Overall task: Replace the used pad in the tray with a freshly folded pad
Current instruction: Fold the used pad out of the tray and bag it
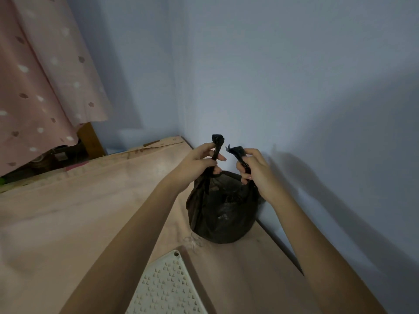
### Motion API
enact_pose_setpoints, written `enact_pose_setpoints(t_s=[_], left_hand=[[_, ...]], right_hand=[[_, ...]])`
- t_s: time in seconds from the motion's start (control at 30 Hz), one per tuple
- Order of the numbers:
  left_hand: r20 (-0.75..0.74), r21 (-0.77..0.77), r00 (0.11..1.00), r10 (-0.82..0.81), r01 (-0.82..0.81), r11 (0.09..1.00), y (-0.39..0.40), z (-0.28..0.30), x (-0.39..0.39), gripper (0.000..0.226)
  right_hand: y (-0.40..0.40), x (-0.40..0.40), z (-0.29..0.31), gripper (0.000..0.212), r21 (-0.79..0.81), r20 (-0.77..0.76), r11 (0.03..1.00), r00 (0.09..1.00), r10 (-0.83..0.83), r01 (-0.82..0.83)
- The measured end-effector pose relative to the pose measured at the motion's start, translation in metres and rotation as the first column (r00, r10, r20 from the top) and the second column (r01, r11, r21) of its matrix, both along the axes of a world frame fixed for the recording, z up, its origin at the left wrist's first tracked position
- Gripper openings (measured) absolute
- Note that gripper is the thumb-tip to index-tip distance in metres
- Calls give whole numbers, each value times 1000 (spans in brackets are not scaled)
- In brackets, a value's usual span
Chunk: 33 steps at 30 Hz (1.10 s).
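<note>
A pale blue wall (272, 75) fills the upper right of the frame, and a pink spotted curtain (40, 75) hangs at the upper left. Below them spreads a peach-coloured surface (68, 211), running into the corner at centre frame. On it, right of centre, sits a bulging black plastic bag (222, 214), close against the wall. At the bottom centre lies a white perforated grid (167, 288), probably the tray's cover. The tray and both pads are out of sight; the used pad may be inside the bag, though that cannot be told.

The left hand (197, 164) has its fingers clamped on one bag handle (216, 147), and the right hand (254, 171) pinches the other handle (238, 155); the two handles stand apart.

The step looks like sealing the waste bag. Next, the handles need crossing and pulling into a knot, keeping tension without tearing the thin plastic.
</note>
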<state>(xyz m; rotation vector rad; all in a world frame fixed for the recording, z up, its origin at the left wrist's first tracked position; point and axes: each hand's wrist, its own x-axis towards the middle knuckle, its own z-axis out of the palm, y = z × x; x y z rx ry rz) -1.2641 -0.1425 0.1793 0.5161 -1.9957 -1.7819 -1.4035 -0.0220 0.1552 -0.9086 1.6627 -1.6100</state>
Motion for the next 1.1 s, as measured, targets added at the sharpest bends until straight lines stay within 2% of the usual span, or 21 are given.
enact_pose_setpoints(t_s=[0.07, 0.13, 0.27, 0.37, 0.5, 0.6, 0.7, 0.83, 0.9, 0.97, 1.03, 1.1], left_hand=[[0, -26, 1000, 0, 0, 1000, 2, -4, 0, 41], [-3, -23, 1000, -22, 22, 999, 3, -8, -1, 42], [19, -61, 1000, -14, 16, 998, 7, -16, -3, 36], [37, -34, 999, 22, -21, 999, 9, -27, -6, 17], [30, -19, 998, 47, -47, 999, 12, -36, -8, 17], [-51, -29, 999, -8, 6, 1000, 13, -41, -6, 6], [-139, -29, 990, -6, 2, 1000, 18, -43, -4, 13], [-120, -38, 992, 37, -42, 998, 23, -47, -6, 18], [-90, 13, 994, 65, -64, 998, 24, -50, -6, 13], [-82, 169, 989, 122, -106, 980, 26, -49, -7, 16], [-72, 302, 992, 107, -80, 950, 26, -45, -6, 13], [-6, 256, 1000, 22, -19, 966, 25, -43, -4, 31]], right_hand=[[0, 1, -5, 6, 10, -20, 999, 999, -44, 45], [0, 2, -8, 10, 17, -56, 997, 996, -74, 75], [-1, 5, -13, 7, 9, -34, 994, 993, -110, 110], [1, 8, -15, 13, -50, 39, 997, 998, -51, 53], [3, 15, -20, 32, -56, 56, 998, 998, 34, -31], [4, 15, -23, 29, -45, 49, 998, 998, 36, -34], [8, 15, -25, 25, -88, 84, 991, 990, 110, -102], [8, 19, -29, 18, -87, 22, 986, 990, 143, -140], [6, 20, -31, 21, -46, -23, 995, 996, 90, -91], [6, 20, -32, 23, -51, -18, 997, 998, 55, -56], [6, 21, -31, 25, -70, 16, 996, 999, 50, -49], [7, 21, -30, 28, -71, 15, 994, 996, 89, -88]])
